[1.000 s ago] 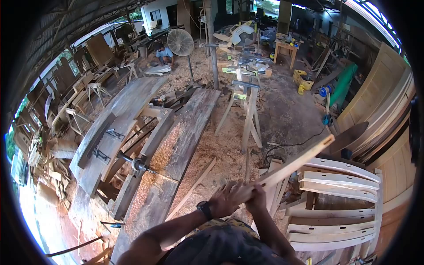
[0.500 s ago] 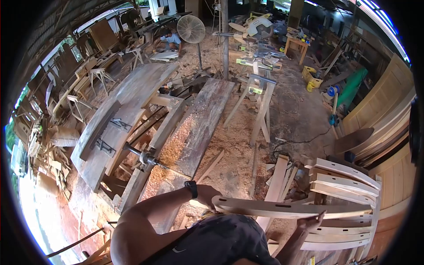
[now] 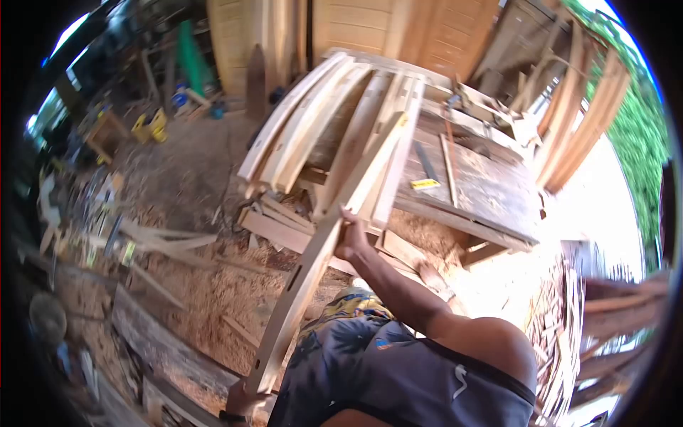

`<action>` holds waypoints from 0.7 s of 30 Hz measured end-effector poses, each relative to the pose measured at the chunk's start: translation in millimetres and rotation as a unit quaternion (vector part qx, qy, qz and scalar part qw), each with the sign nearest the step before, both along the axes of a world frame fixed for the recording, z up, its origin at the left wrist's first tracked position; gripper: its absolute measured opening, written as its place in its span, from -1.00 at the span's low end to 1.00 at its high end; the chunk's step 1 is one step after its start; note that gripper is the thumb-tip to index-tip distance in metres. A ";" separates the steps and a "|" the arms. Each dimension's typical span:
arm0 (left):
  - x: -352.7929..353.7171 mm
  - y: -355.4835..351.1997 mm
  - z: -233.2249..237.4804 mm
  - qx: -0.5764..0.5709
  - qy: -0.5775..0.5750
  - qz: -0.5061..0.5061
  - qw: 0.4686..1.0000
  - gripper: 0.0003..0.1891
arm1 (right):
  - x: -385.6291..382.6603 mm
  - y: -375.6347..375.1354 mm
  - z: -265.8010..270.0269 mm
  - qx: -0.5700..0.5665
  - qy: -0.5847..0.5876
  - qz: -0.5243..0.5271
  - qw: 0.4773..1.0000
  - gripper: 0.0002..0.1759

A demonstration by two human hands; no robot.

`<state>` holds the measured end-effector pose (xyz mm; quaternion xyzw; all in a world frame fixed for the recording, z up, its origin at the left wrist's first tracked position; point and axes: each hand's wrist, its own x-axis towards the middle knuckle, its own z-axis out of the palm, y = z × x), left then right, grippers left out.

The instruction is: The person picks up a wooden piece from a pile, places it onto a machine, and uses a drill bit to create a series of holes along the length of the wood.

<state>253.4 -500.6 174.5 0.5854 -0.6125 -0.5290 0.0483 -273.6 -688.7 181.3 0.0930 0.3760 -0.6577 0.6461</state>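
Daylight glare blows out the right; fisheye edges, perhaps motion-blurred left.

head view | from above, facing down; near hands, wide fisheye

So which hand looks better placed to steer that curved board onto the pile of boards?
Probably the right hand: it grips the curved board partway up, close to the pile. The left hand holds only the low end, away from it.
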 end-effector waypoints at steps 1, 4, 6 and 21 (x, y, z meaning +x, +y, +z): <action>-7.4 -3.8 8.6 -0.009 -0.039 -0.034 0.999 -0.29 | -4.2 -10.0 -31.1 -0.059 0.005 -0.017 0.998 -0.37; -33.4 -1.8 24.2 0.028 0.006 -0.007 1.000 -0.52 | -3.0 -1.8 -15.1 -0.067 -0.010 0.000 0.998 -0.37; -43.0 0.6 16.5 -0.023 -0.019 -0.024 0.999 -0.53 | -4.8 -2.9 -11.7 -0.066 0.010 0.021 0.998 -0.40; -285.5 -111.3 -65.3 -0.283 -0.018 0.005 0.959 -0.56 | -145.6 -38.3 -33.3 -0.126 0.096 0.138 0.978 0.10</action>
